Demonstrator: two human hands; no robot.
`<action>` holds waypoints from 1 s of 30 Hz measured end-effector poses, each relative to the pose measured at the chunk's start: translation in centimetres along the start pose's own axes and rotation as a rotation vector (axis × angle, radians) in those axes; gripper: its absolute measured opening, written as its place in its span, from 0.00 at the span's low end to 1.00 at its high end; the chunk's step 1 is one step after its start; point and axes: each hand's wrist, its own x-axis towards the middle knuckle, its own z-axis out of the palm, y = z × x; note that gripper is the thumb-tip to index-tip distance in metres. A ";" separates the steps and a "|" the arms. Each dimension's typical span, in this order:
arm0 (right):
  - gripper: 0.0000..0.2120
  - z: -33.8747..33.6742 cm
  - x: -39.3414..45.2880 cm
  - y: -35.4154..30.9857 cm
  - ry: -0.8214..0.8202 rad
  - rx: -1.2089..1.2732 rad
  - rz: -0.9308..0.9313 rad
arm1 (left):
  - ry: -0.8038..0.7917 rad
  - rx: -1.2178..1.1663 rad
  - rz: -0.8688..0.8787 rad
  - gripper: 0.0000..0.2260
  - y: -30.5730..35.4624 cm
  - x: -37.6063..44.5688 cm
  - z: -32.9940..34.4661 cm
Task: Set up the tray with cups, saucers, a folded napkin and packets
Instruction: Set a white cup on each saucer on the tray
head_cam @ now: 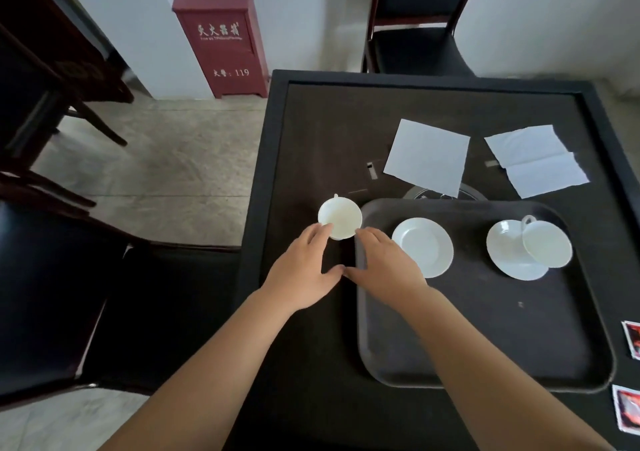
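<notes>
From the head camera we look down on a black square table (311,138) with a dark rounded plastic tray (485,329) on its near right part. Just left of the tray's far left corner, on the table itself, stands a white ceramic cup (340,217), its small handle pointing far. Our left hand (304,270) reaches to the cup's near left rim, fingers fairly straight and touching it; our right hand (384,270) lies over the tray's left edge, fingertips at the cup's near right side. Both hands are spread rather than clenched, thumbs meeting near us, and the cup sits just beyond the fingertips, between them.

On the tray lies an empty white saucer (422,246) and, further right, a second white saucer (509,253) bearing a tilted white cup (547,244). Beyond the tray lie two white paper napkins (427,156); two red-printed packets (628,412) lie at the table's right edge.
</notes>
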 end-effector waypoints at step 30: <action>0.42 0.3 4.8 1.2 0.033 0.352 -0.057 | -0.020 -0.305 -0.087 0.41 -2.1 5.0 0.5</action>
